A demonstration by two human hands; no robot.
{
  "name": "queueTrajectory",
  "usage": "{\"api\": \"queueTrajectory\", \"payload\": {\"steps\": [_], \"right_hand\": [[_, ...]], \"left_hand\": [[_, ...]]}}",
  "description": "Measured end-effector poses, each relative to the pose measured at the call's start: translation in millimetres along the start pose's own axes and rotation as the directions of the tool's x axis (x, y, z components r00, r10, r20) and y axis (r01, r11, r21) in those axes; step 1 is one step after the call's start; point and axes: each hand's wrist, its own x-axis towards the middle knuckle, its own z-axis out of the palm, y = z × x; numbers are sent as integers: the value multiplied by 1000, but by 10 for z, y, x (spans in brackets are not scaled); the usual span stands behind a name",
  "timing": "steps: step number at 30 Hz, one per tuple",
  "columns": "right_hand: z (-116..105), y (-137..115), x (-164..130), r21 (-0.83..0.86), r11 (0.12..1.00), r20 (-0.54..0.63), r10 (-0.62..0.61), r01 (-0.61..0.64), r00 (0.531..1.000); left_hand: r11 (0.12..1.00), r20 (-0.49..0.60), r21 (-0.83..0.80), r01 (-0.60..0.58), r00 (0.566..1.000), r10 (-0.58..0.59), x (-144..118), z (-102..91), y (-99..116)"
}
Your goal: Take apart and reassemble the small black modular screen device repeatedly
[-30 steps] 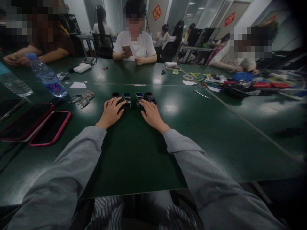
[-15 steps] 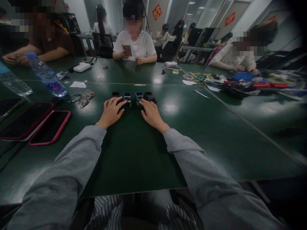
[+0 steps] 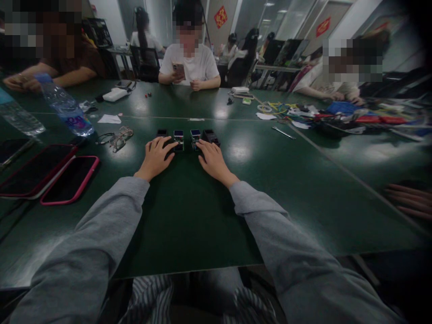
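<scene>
Two small circuit boards with little screens lie side by side on the dark green table [image 3: 202, 216]. My left hand [image 3: 156, 157] rests with fingers spread, a fingertip at the left circuit board [image 3: 178, 140]. Partly under its fingers is a black plastic case [image 3: 162, 133]. My right hand [image 3: 214, 159] lies with fingers apart, its index fingertip at the right circuit board [image 3: 195, 136]. Another black case [image 3: 209, 134] sits just beyond that hand, partly covered by the fingers. Neither hand grips anything that I can see.
Phones, among them a pink-edged phone [image 3: 70, 180], a water bottle [image 3: 67, 108] and glasses [image 3: 121, 137] lie to the left. On the right are a wrench [image 3: 283, 132] and a heap of cables [image 3: 324, 114]. Another person's hand [image 3: 411, 198] is at the right edge. People sit around the table.
Another person's hand has come into view at the right edge of the table. My own hands and the circuit boards stay where they were.
</scene>
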Motion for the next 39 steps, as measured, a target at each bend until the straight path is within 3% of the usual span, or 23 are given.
{"api": "queueTrajectory", "payload": {"steps": [39], "right_hand": [[5, 6, -5, -23, 1000, 0, 4, -4, 1000]], "left_hand": [[999, -5, -19, -37, 999, 37, -12, 18, -17]]}}
